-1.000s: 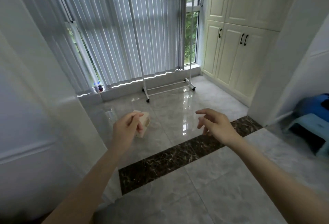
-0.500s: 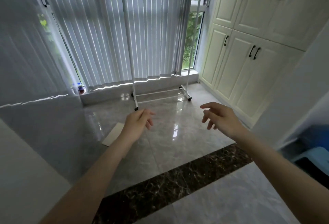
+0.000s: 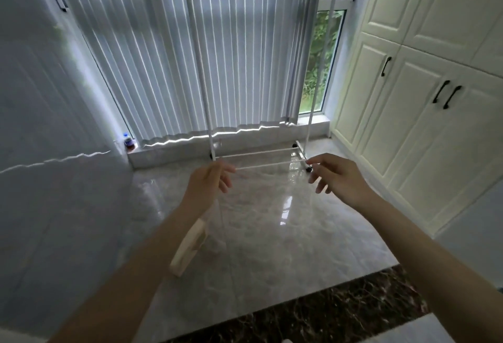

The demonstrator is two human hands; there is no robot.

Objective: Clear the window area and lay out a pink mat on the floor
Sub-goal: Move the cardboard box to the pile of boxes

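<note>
A white wheeled clothes rack stands on the floor in front of the window, its two posts rising past the vertical blinds. My left hand reaches out toward the rack's left post with loosely curled fingers and holds nothing. My right hand stretches toward the rack's right foot, fingers apart and empty. Both hands are short of the rack. A pale beige flat object lies on the floor, partly hidden under my left forearm. No pink mat is in view.
A small bottle sits on the low window sill at the left. Cream cabinets with black handles line the right wall. A glossy wall closes the left side. A dark marble strip crosses the glossy floor close to me.
The view has moved forward toward the window and the rack is much closer. Both hands have stretched further out toward the rack. The beige object now lies under my left forearm.
</note>
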